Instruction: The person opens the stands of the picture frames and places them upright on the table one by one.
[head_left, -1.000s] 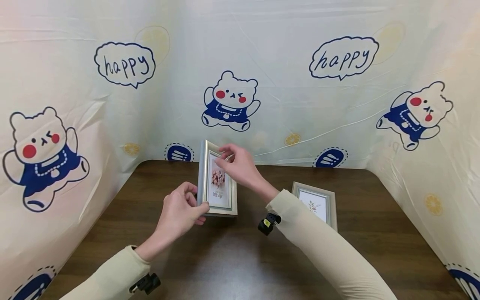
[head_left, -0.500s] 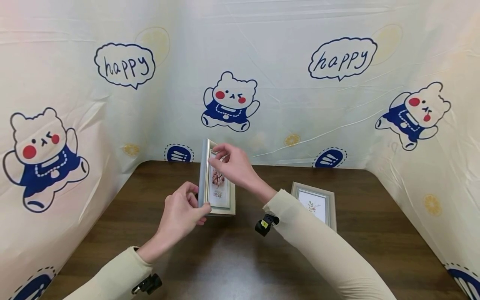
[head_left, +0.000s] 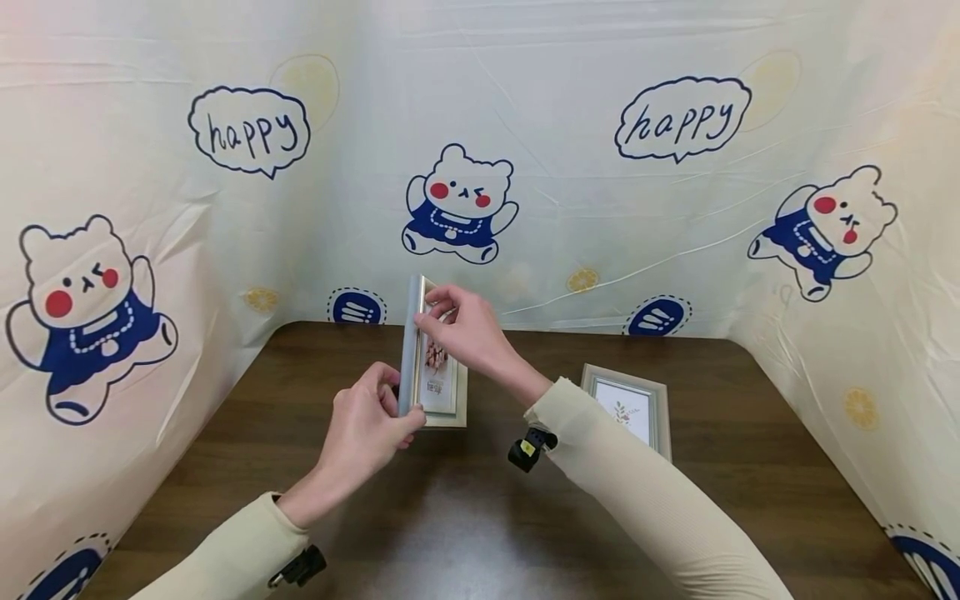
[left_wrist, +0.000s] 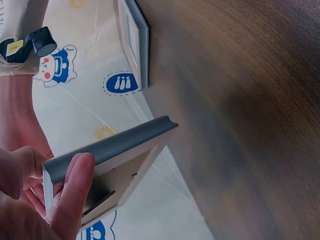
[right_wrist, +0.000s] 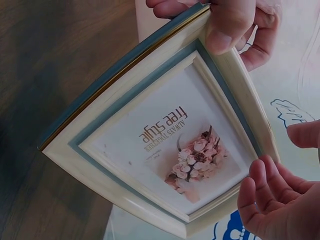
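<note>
A picture frame [head_left: 438, 392] with a pale, gold-lined border and blue-grey sides is held up over the middle of the table. Its picture shows pink flowers and the words "free style", upside down in the right wrist view. My left hand [head_left: 367, 429] grips the frame's lower left corner, thumb on the front and fingers round the side. At its upper part is my right hand [head_left: 468, 329], whose fingertips touch the edge in the right wrist view while the thumb stands apart. Behind the frame, the left wrist view shows a recessed back [left_wrist: 112, 185].
A second picture frame [head_left: 660, 408] with a leafy sprig print stands on the brown wooden table [head_left: 750, 483] to the right, partly hidden by the right sleeve [head_left: 622, 475]. A white curtain [head_left: 555, 192] with cartoon bears encloses the table's back and sides.
The picture frame has turned about its upright axis, so its front looks narrower and more of its left side shows. My right hand has shifted slightly left; my left hand keeps its grip.
</note>
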